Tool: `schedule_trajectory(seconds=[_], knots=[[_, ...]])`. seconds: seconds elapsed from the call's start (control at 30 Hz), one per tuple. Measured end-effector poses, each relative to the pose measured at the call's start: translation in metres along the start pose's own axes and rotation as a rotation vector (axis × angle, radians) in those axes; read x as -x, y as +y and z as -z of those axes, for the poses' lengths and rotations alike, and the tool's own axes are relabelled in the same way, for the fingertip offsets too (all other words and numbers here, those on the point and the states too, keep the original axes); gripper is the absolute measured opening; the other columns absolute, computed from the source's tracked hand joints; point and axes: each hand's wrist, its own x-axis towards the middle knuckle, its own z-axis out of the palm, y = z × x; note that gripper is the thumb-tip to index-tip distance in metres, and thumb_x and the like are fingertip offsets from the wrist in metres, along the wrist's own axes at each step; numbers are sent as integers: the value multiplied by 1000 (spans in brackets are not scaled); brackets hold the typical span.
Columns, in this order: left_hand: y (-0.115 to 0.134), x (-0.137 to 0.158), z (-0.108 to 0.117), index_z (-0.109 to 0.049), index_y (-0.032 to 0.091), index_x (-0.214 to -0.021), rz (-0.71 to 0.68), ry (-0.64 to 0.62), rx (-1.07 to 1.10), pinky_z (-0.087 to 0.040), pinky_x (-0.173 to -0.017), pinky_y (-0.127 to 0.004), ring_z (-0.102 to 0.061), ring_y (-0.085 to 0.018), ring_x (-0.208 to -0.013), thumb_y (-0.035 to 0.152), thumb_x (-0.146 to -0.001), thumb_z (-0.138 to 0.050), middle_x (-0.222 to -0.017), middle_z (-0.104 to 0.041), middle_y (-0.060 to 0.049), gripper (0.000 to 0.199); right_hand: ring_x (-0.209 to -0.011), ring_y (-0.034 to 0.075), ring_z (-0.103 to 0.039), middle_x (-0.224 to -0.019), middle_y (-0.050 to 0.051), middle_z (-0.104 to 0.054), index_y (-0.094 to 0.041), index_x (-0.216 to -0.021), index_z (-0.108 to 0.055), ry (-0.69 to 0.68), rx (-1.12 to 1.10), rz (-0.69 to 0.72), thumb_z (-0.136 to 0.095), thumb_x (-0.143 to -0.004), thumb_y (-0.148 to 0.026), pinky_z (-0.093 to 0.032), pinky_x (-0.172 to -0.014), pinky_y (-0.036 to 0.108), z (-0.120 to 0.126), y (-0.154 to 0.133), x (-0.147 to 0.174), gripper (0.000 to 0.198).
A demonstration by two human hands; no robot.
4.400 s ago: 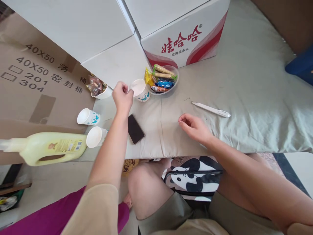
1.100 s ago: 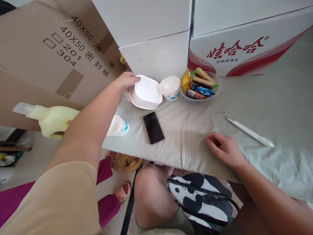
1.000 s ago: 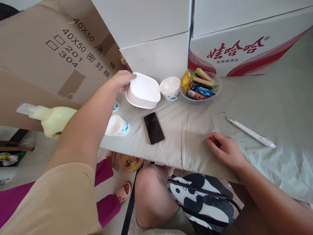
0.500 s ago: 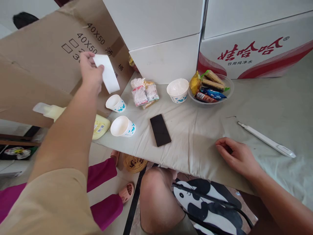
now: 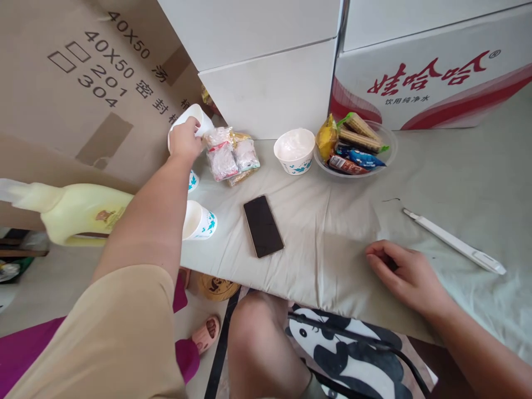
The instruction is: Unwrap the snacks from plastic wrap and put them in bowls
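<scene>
The left grip [image 5: 185, 138] pinches a white container [image 5: 202, 117] beside wrapped snacks [image 5: 223, 162]. The right grip [image 5: 401, 271], loosely curled together, rests on the surface [image 5: 347, 205].

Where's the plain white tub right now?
In the head view it's at upper left: the left hand holds the plain white tub in front of the brown cardboard box, just left of the wrapped snacks.

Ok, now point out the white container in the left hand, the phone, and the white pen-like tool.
White container [image 5: 203, 117]: head view, on its wall.
Phone [image 5: 263, 226]: head view, on the middle of its dark screen.
White pen-like tool [image 5: 454, 241]: head view, midway along its body.
</scene>
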Motion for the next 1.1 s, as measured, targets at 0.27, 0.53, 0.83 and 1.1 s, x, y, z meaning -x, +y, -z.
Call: schedule_trajectory(seconds=[0.27,0.53,0.83,1.1], knots=[[-13,2,3,-62,24,-119,17,-26,2,-42,-101,-34,-54,-17,-103,22,-87,-63,-120,-68,2,33,-51,15,-56,-61,0,-64,-24,-83,-61,-7,-4,6,-48,-91,-41,-45,-53,29,-2,2,0,23],[-7,21,23,-58,15,-127,-18,17,107,-41,-108,-35,-52,-20,-117,29,-92,-55,-133,-61,-6,38,-51,15,-57,-62,0,-65,-24,-82,-61,9,-9,20,-48,-91,-41,-45,-54,29,-3,1,0,23],[19,61,7,-54,23,-141,-486,-442,-109,-35,-118,-45,-38,-38,-146,42,-66,-78,-156,-43,-14,81,-56,16,-60,-66,1,-68,-23,-84,-60,-3,-38,27,-48,-89,-38,-46,-56,29,-1,-2,-2,20],[54,73,56,-69,22,-101,-50,-272,576,-44,-110,-48,-61,-27,-111,13,-70,-68,-103,-72,0,32,-55,16,-58,-67,2,-68,-22,-83,-58,12,-58,43,-47,-86,-34,-43,-57,29,-1,-1,-4,16]])
